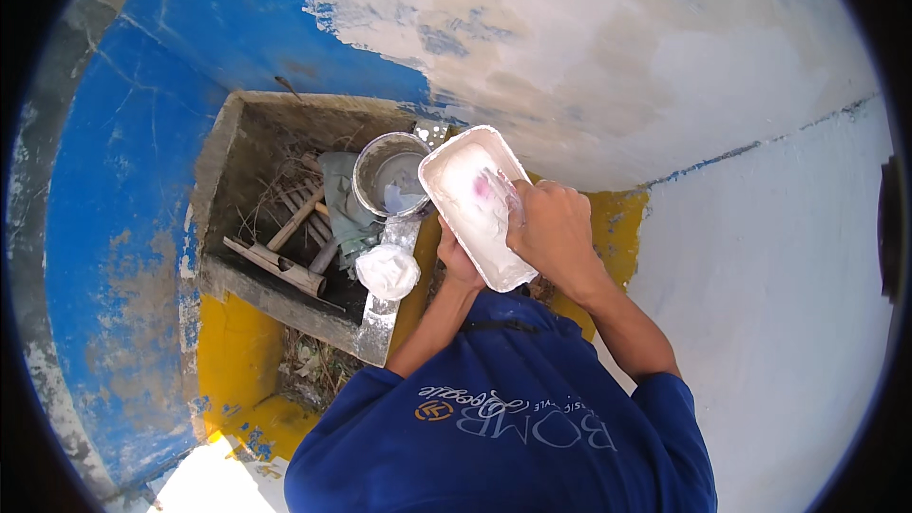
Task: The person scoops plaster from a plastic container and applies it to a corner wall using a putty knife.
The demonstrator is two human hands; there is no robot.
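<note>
A rectangular white tray (505,269) is tilted in front of me, with a wet white paste (467,171) spread in it and a pinkish patch near its middle. My left hand (460,261) grips the tray from below on its near left side; most of its fingers are hidden under it. Over the tray's right edge, my right hand (556,233) is closed round something pale and flat that reaches into the paste; blur keeps me from telling its kind. Just left of the tray stands a round bucket (361,179) with greyish liquid and a pale piece inside.
A concrete box (275,280) on the left holds bamboo pieces (294,218), dry twigs and a grey-green cloth (342,199). On its right ledge sits a white bundle (388,272). Ahead rises a patchy white wall (570,57); a blue wall (104,209) curves along the left.
</note>
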